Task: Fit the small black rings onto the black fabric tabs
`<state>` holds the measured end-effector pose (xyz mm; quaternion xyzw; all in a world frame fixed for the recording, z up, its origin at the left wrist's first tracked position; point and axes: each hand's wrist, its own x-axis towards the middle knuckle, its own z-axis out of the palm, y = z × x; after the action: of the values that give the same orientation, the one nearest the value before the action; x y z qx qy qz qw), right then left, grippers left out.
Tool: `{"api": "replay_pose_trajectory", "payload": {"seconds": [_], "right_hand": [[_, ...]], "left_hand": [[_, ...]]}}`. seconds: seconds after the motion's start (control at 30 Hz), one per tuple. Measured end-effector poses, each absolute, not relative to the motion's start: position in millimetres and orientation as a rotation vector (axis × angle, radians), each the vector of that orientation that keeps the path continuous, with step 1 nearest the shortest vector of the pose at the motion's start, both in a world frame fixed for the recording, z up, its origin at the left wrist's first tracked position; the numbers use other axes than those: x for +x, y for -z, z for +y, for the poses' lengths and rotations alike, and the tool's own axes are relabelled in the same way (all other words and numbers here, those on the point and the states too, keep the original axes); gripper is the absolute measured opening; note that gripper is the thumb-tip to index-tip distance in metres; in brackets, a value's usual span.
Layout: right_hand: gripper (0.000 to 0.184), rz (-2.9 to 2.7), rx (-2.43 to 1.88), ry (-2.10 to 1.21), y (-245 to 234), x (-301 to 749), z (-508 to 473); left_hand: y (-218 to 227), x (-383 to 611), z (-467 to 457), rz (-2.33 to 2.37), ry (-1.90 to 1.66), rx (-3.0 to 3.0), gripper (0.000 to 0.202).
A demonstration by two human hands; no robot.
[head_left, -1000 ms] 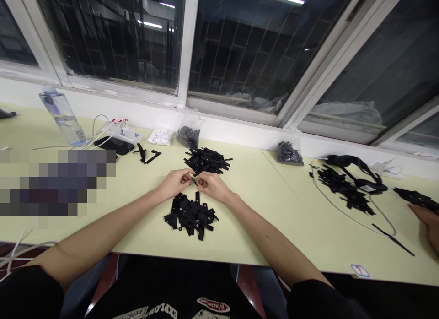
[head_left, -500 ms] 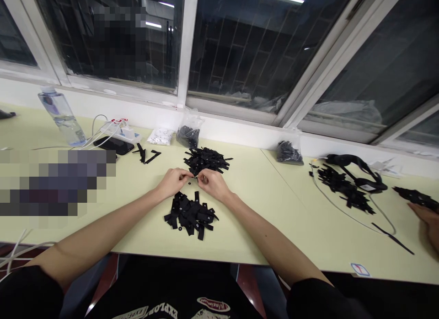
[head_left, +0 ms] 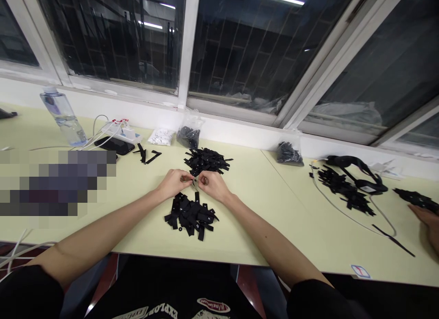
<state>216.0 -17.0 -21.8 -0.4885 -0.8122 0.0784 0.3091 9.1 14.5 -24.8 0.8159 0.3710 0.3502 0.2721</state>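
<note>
My left hand (head_left: 175, 181) and my right hand (head_left: 211, 184) meet above the pale green table (head_left: 260, 209), fingertips pinched together on one small black strap piece (head_left: 195, 183). Just below them lies a near pile of black strap pieces (head_left: 190, 214) with small white marks. A second pile of black pieces (head_left: 206, 160) sits just beyond the hands. Both hands are closed in a pinch.
A water bottle (head_left: 62, 114), a power strip with white cables (head_left: 120, 131), a dark phone (head_left: 114, 145) and two small bags (head_left: 188, 132) stand at the back. Another bag (head_left: 288, 153) and more black straps (head_left: 346, 187) lie to the right, where another person's hand (head_left: 427, 220) rests.
My hands have stayed together over the near pile, with only small finger movements on the strap piece. The other person's hand has barely shifted.
</note>
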Motion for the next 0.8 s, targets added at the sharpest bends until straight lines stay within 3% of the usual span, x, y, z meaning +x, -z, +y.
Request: {"api": "replay_pose_trajectory", "payload": {"seconds": [0.23, 0.67, 0.8], "right_hand": [[0.028, -2.214, -1.233, -0.202, 18, 213, -21], [0.017, -2.219, -1.162, -0.444, 17, 218, -16], [0.021, -2.229, -1.144, -0.48, 17, 221, -14]], "left_hand": [[22, 8, 13, 0.994, -0.911, 2.205, 0.017], [17, 3, 23, 0.953, -1.18, 1.814, 0.029], [17, -1, 29, 0.963, -1.191, 1.813, 0.026]]}}
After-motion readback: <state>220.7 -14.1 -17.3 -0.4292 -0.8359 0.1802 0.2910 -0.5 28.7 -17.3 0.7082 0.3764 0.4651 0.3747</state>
